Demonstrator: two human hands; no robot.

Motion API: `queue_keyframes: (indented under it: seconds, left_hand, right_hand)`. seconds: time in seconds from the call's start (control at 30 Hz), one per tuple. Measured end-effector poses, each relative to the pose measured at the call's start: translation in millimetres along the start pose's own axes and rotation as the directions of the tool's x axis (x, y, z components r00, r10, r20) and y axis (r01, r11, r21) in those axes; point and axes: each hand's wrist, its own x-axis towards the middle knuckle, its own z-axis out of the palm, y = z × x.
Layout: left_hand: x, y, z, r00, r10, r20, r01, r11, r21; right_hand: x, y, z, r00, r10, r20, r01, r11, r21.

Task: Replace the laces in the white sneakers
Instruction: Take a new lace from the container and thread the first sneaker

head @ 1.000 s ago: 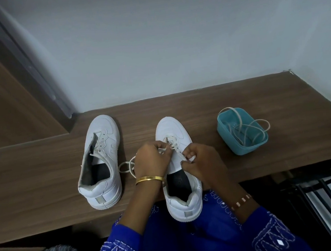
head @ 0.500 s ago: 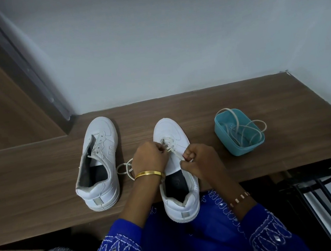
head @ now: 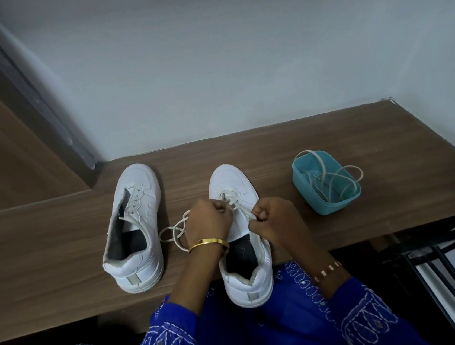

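We take the laced sneaker, the one in front of us with its heel hanging over the near edge of the wooden bench, as our landmark and work across from the left.

Furthest left of it stands the second sneaker, apparently with no lace in it, so we judge it the later job. Between the two shoes a slack loop of lace lies on the wood, just left of our left hand.

That hand sits at the landmark's left eyelet row with fingers curled, pinching one strand close to the crossings. Our right hand is at the right eyelet row, fingers curled tight round the other strand, which runs taut from the crossings into the fist. We cannot tell which eyelet either end has reached.

To do this step well, we should pull both strands evenly so the crossings near the toe lie flat and untwisted, keep each pinch close to the eyelet, and draw the loose loop through before it knots. With the heel overhanging, we should pull along the shoe, not toward us.

Well to the right of the landmark sits a teal tub holding other laces, one loop draped over its rim.
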Motion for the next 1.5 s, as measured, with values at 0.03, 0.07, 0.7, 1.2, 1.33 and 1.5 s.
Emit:
queue_keyframes:
  seconds: [0.03, 0.07, 0.7, 1.2, 1.33, 1.5]
  left_hand:
    - [0.9, -0.1, 1.8, 1.000, -0.011, -0.004, 0.011, 0.999, -0.032]
    - [1.6, -0.2, 3.2, 1.000, -0.024, -0.007, 0.023, 0.998, -0.050]
    - [5.4, -14.4, 25.4, 0.997, 0.050, -0.065, -0.060, 0.987, -0.150]
    - [-10.7, -47.9, 18.3, 0.824, 0.352, -0.445, -0.346, 0.933, 0.098]
    - [-15.7, -48.9, 22.3, 0.840, 0.338, -0.425, -0.403, 0.913, -0.071]
    - [-18.6, -45.6, 27.8, 0.918, 0.237, -0.317, -0.320, 0.916, -0.243]
  right_hand:
    - [-0.2, 0.2, -0.5, 1.000, 0.003, 0.000, -0.003, 1.000, 0.003]
    - [-0.2, 0.5, -0.7, 1.000, 0.005, 0.000, -0.005, 1.000, 0.004]
    - [16.1, 7.7, -16.7, 0.953, 0.168, 0.251, -0.263, 0.871, 0.414]
    - [39.1, 15.2, -20.1, 0.800, 0.432, -0.416, -0.126, 0.799, 0.588]
    - [35.9, -4.8, -34.9, 0.819, 0.427, -0.384, -0.013, 0.682, 0.731]
    - [25.7, -25.5, -22.1, 0.944, 0.324, -0.054, -0.116, 0.480, 0.870]
